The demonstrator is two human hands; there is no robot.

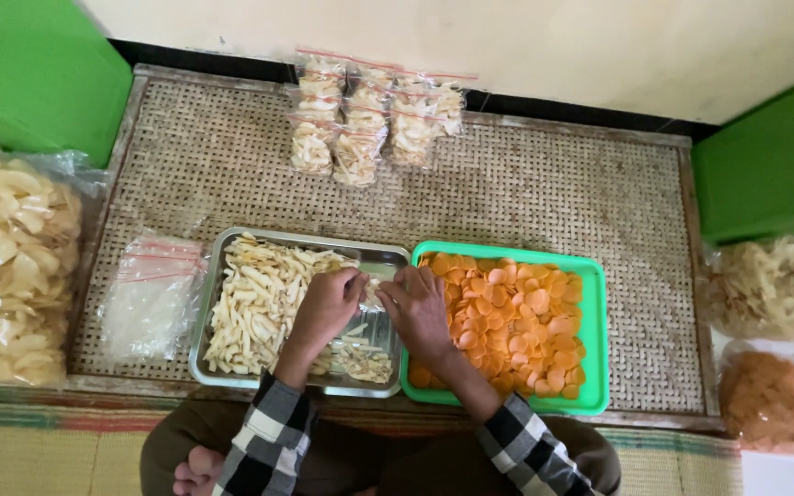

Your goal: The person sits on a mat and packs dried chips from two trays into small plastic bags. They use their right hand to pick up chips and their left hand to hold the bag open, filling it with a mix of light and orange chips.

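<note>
Hands, left (325, 308) and right (415, 308), are being closed over the metal tray (209, 317), each grip pinching a small clear bag; pale cracker sticks (255, 298), lying beside the left grip, are best being fed in gently.

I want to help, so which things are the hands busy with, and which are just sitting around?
In use:
left hand and right hand, together over the metal tray
pale cracker sticks in that tray
small clear bag between the hands

Just lying about:
green tray of orange round crackers
filled small bags
empty bag stack
big cracker sack
</note>
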